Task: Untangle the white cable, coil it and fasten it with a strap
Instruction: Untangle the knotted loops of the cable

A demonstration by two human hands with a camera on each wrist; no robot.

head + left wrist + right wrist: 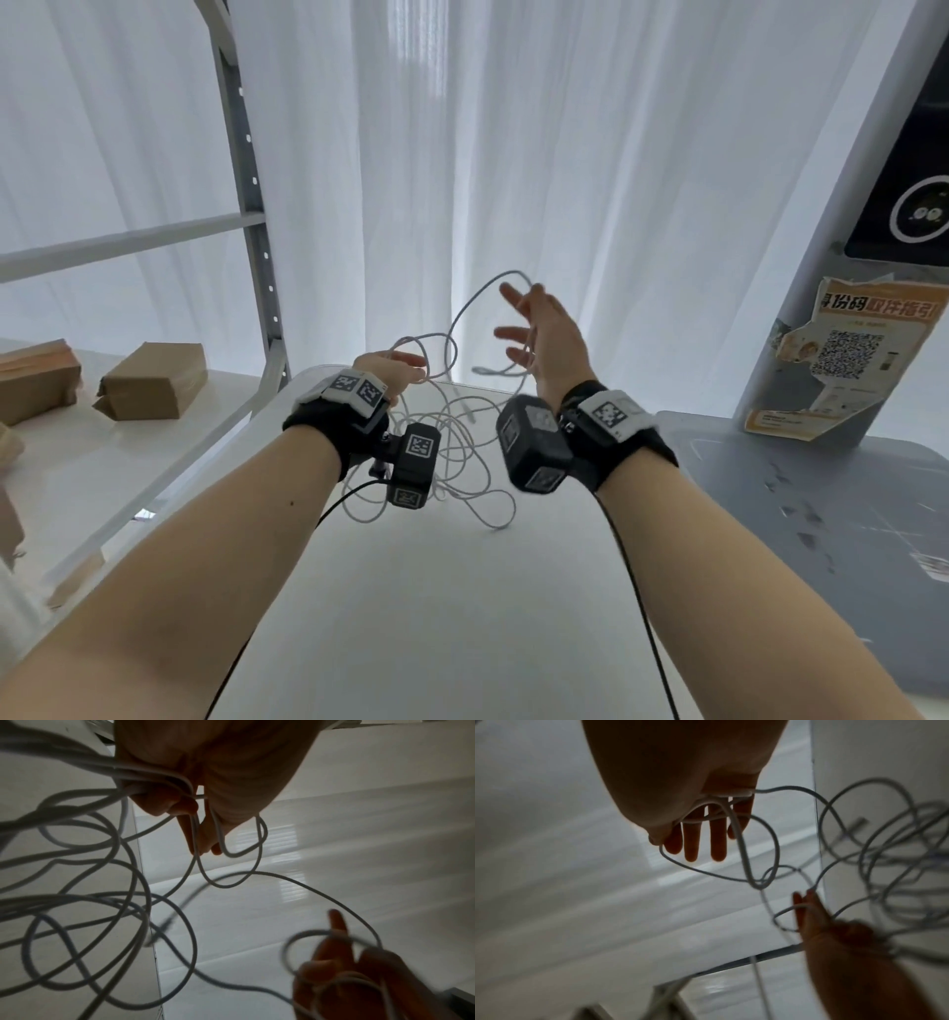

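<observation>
While both forearms reach forward over the white desk (411,616), each wrist carries a black band with a camera block and square printed markers. Black leads trail back from both bands toward the body.

White cable (462,462): tangled, many loose loops hanging between the 2 hands, the lowest loops just at the desk; whether they touch it I cannot tell. 1 plug end dangles free between the hands.

Left hand (393,367): raised over the far edge of the desk, fingers curled round a bunch of several strands. The left wrist view shows the strands crossing the palm, with 2 small loops poking out past the fingertips (203,843).

Right hand (547,334): raised higher, palm turned inward, fingers (513,334) spread and nearly straight. Cable is draped across the fingers near their base, not gripped; 1 long loop arches up over the fingertips and runs down toward the left hand. In the right wrist view, 4 straight fingers show with strands lying across them.

Left of the desk: a white shelf (67,462) on a grey metal frame, 2 brown cardboard packages (154,383) on it.

Right: a grey stand (821,514), with a torn orange-and-white poster (847,354) bearing a QR code on its post.

Far side: sheer white curtains (513,154), backlit.
</observation>
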